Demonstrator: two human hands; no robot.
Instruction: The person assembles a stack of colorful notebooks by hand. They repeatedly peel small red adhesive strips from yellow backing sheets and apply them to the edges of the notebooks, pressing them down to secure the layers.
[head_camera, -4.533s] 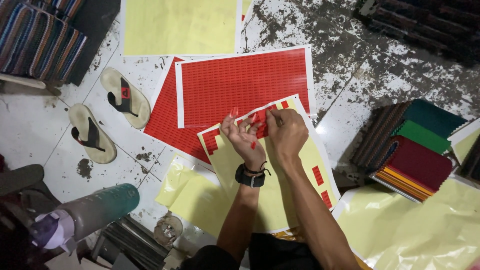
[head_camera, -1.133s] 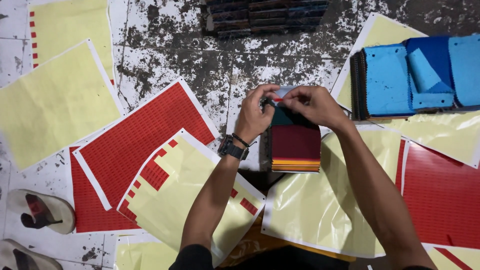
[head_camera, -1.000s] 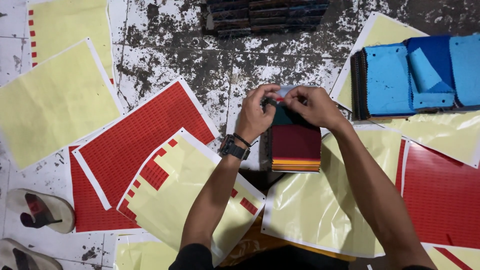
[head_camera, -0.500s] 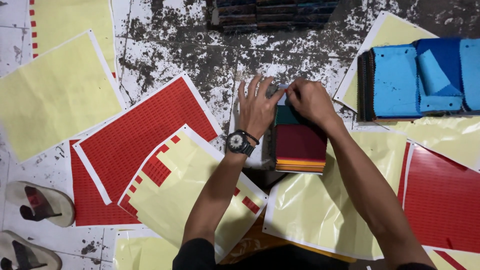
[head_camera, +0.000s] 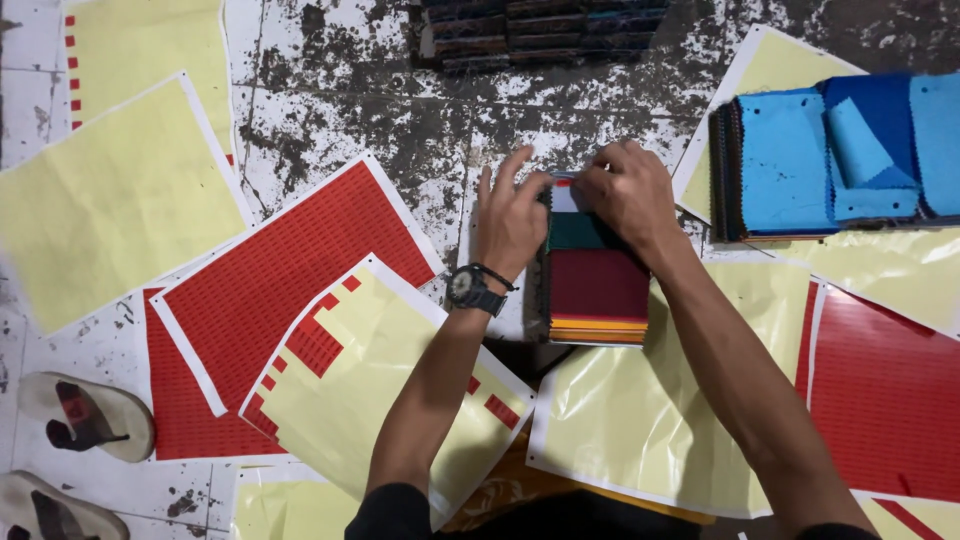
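A stack of fabric swatches (head_camera: 598, 285) lies on the floor at centre, dark red on top, with a green band above and orange edges below. My left hand (head_camera: 510, 215), with a black watch (head_camera: 468, 288) on the wrist, rests with fingers spread against the stack's upper left corner. Its thumb touches a small white and red label at the top. My right hand (head_camera: 628, 195) is curled over the stack's top end and presses down there. A yellow sheet with a few red stickers left on it (head_camera: 370, 380) lies under my left forearm.
Full red sticker sheets (head_camera: 290, 270) lie at left, with another (head_camera: 885, 390) at right. Bare yellow backing sheets (head_camera: 110, 200) are spread around. A blue swatch stack (head_camera: 830, 155) sits upper right and a dark stack (head_camera: 540, 30) at top. Sandals (head_camera: 85, 415) lie lower left.
Both hands left the partly peeled sheet and came to the top of the swatch stack. In the last half second my left fingers spread flat beside it.
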